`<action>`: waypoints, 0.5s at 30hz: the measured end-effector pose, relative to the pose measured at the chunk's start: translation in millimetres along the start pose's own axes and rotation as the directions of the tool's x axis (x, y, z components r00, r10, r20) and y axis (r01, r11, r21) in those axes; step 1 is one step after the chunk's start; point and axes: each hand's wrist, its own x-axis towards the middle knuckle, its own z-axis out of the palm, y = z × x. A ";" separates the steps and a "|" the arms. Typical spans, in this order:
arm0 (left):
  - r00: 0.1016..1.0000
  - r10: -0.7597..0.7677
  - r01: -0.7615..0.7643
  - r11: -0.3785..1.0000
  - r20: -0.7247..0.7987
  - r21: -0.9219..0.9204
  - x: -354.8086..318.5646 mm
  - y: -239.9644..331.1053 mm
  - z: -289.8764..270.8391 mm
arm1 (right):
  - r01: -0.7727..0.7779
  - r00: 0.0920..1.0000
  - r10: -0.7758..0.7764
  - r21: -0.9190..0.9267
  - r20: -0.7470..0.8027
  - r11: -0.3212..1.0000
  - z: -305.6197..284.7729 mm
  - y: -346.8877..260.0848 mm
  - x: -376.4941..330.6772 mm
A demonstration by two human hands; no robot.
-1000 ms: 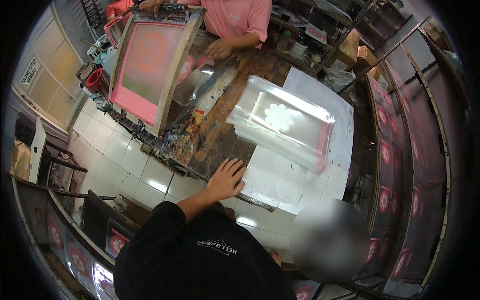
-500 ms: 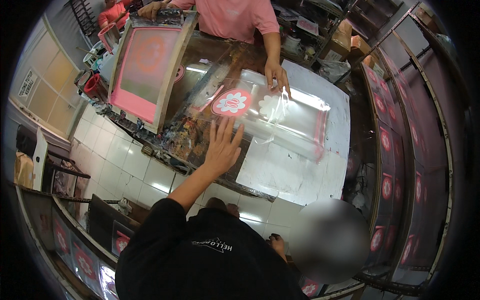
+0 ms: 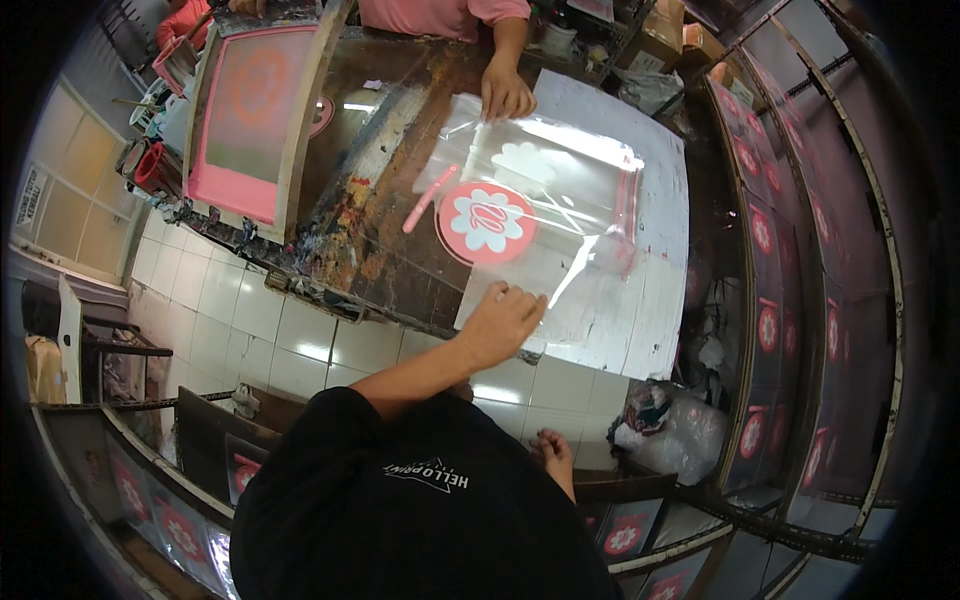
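Since 0.5 s ago, my left hand slid to 6 o'clock of the printed clear bag, fingers curled on its near edge; co-worker's hand pins the 12 o'clock edge; screen frame at 9 o'clock; my right hand isn't visible.

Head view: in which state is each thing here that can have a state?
Printing screen: raised at a tilt, off the sheet.
Clear plastic sheet: lying flat on the table, with a pink flower print.
Left hand: open, fingertips on the sheet's near edge.
Co-worker's hand: resting on the sheet's far edge.
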 end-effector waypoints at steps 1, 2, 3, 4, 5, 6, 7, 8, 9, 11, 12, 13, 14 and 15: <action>0.999 0.014 -0.013 0.999 0.028 -0.031 -3.1 14.2 1.1 | 0.077 0.995 -0.075 -0.032 0.066 0.997 16.8 -28.6 -11.3; 0.998 0.035 -0.033 0.998 0.045 -0.053 -5.5 25.5 3.5 | 0.158 0.979 -0.148 -0.060 0.137 0.986 32.1 -55.4 -20.9; 0.996 0.060 -0.055 0.996 0.060 -0.075 -7.3 36.0 6.2 | 0.197 0.963 -0.188 -0.032 0.191 0.980 46.7 -78.7 -31.7; 0.994 0.081 -0.074 0.992 0.074 -0.098 -9.1 45.1 8.1 | 0.233 0.943 -0.225 -0.004 0.245 0.973 59.9 -99.9 -42.8; 0.990 0.103 -0.097 0.993 0.091 -0.067 -8.9 52.9 8.3 | 0.270 0.918 -0.266 0.029 0.293 0.963 68.6 -113.3 -48.9; 0.987 0.118 -0.107 0.989 0.112 -0.102 -10.1 58.9 10.4 | 0.307 0.886 -0.322 0.097 0.333 0.947 74.0 -121.1 -50.0; 0.982 0.133 -0.115 0.984 0.132 -0.137 -11.5 64.8 12.7 | 0.340 0.849 -0.379 0.167 0.368 0.925 77.7 -126.5 -50.9; 0.978 0.148 -0.122 0.978 0.149 -0.169 -12.2 69.1 15.1 | 0.370 0.806 -0.437 0.237 0.399 0.898 79.0 -128.8 -50.9; 0.978 0.149 -0.121 0.975 0.148 -0.184 -13.4 73.3 17.9 | 0.373 0.797 -0.445 0.247 0.407 0.894 76.7 -125.3 -48.1; 0.977 0.153 -0.121 0.971 0.145 -0.208 -16.5 80.7 24.5 | 0.396 0.822 -0.466 0.259 0.328 0.881 77.8 -121.2 -53.0; 0.973 0.166 -0.136 0.973 0.159 -0.186 -18.3 83.8 28.0 | 0.409 0.831 -0.477 0.265 0.287 0.873 77.8 -119.3 -54.8; 0.969 0.180 -0.151 0.975 0.172 -0.165 -20.4 87.2 31.9 | 0.425 0.823 -0.496 0.279 0.276 0.861 74.2 -113.5 -54.0; 0.964 0.193 -0.167 0.975 0.186 -0.143 -22.5 90.0 35.0 | 0.440 0.816 -0.514 0.293 0.265 0.849 72.2 -108.0 -53.2; 0.962 0.196 -0.172 0.976 0.191 -0.134 -24.9 93.6 38.0 | 0.455 0.808 -0.533 0.307 0.252 0.836 70.3 -104.0 -53.4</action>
